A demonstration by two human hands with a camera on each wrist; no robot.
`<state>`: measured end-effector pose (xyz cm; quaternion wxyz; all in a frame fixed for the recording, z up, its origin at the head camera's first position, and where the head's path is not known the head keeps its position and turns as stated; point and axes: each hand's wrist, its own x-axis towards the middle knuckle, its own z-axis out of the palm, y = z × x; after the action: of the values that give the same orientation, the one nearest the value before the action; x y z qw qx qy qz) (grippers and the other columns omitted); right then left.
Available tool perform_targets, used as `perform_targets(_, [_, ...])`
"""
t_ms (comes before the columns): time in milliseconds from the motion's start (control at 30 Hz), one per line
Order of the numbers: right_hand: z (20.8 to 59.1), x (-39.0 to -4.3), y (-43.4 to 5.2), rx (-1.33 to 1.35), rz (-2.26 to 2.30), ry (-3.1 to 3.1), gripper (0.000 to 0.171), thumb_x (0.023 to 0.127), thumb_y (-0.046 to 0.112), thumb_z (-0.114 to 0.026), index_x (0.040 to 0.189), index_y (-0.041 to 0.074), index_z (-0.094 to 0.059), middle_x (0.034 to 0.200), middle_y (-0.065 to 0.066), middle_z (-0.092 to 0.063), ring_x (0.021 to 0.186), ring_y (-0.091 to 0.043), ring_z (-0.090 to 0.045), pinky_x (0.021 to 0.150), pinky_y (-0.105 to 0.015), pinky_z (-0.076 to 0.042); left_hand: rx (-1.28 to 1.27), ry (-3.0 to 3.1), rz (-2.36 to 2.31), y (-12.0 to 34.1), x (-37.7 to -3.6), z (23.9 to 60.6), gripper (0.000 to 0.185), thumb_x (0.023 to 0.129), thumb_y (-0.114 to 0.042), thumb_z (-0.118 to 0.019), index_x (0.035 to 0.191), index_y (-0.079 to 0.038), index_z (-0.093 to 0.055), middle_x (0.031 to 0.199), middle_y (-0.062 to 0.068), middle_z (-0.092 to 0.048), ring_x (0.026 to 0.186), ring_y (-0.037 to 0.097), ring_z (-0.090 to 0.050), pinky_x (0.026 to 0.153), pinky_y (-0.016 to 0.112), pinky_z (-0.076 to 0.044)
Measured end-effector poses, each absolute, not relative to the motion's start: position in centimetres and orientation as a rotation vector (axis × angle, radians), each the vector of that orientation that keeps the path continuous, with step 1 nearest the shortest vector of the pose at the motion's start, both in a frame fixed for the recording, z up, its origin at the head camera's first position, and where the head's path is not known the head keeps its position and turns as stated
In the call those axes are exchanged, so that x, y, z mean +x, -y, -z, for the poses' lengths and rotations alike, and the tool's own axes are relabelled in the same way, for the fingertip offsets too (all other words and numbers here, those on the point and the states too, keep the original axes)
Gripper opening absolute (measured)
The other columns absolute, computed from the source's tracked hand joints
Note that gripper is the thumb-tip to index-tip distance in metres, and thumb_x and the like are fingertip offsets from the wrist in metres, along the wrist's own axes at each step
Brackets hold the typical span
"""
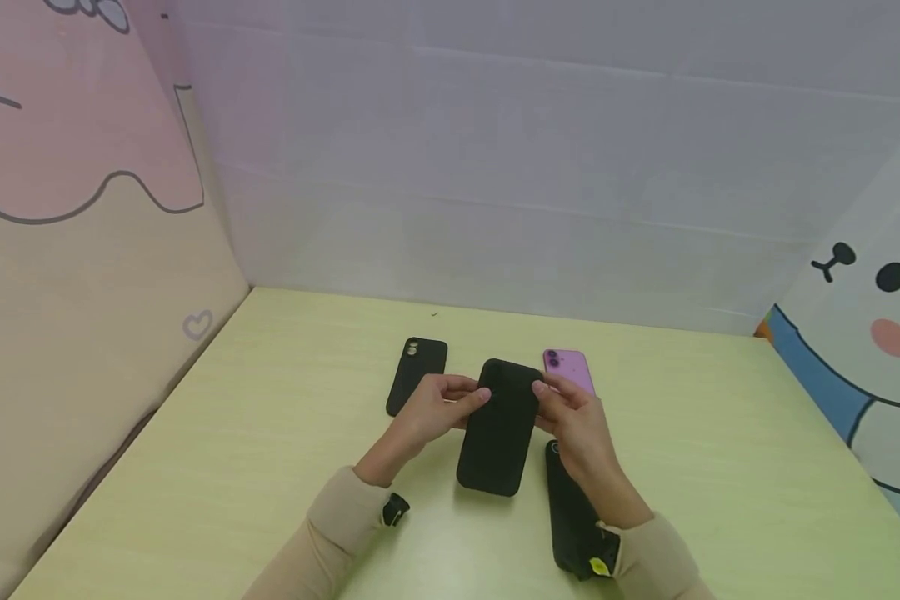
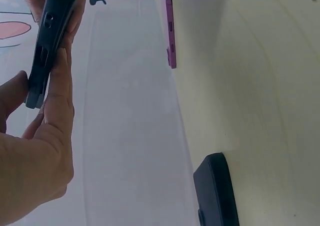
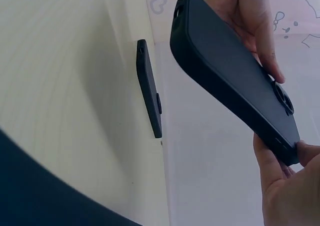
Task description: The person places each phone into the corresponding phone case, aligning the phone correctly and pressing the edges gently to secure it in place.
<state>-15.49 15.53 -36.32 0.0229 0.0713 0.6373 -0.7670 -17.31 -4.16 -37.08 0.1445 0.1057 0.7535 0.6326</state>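
Fingers of both the left hand (image 1: 431,412) and right hand (image 1: 577,421) pinch the black phone case (image 1: 498,427) above the table (image 1: 270,467).

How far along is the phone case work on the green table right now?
In hand: both hands, left hand and right hand, pinch the far end of a black cased phone held above the table. Whether its case is fully seated cannot be told. Lying untouched: a black case, a bare purple phone, and another black one beneath the right wrist.
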Motion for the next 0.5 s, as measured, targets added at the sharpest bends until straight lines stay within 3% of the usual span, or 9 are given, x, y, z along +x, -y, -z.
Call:
perform_targets(167, [35.9,-15.4,-15.6,0.306,2.453,-1.937,0.034,0.091,0.006,-0.054,0.123,-0.004,-0.050,0.076,0.009,-0.065,0.068,-0.007,-0.065,0.067,-0.025,-0.054,0.421,-2.138,-1.656,4.7,-17.3,37.3,0.041,0.086,-0.025,-0.064,0.118,0.000,-0.057,0.106,0.015,-0.066,0.090,0.018,-0.066,0.071,0.033,-0.055])
perform_targets(300, [35.6,-15.3,-16.0,0.311,2.568,-1.843,0.015,0.088,0.009,-0.059,0.102,0.012,-0.064,0.079,0.006,-0.067,0.070,-0.008,-0.067,0.068,-0.025,-0.055,0.541,-2.024,-1.521,5.3,-17.3,37.2,0.031,0.085,-0.015,-0.065,0.112,-0.002,-0.058,0.097,0.014,-0.069,0.081,0.016,-0.067,0.069,0.039,-0.055])
perform_targets(400, [35.6,-15.3,-16.3,0.275,2.628,-1.755,0.013,0.088,0.009,-0.060,0.089,0.019,-0.068,0.078,0.004,-0.069,0.069,-0.010,-0.067,0.067,-0.026,-0.055,0.600,-1.980,-1.507,5.6,-17.3,37.0,0.027,0.084,-0.005,-0.063,0.111,0.000,-0.059,0.090,0.015,-0.070,0.081,0.016,-0.067,0.071,0.044,-0.054])
perform_targets(500, [35.6,-15.4,-16.4,0.219,2.630,-1.725,0.016,0.089,0.009,-0.058,0.097,0.018,-0.068,0.081,0.004,-0.069,0.070,-0.012,-0.068,0.068,-0.027,-0.055,0.628,-1.997,-1.513,5.7,-17.3,36.7,0.022,0.083,0.000,-0.063,0.105,0.001,-0.060,0.076,0.011,-0.068,0.077,0.013,-0.066,0.069,0.044,-0.054])
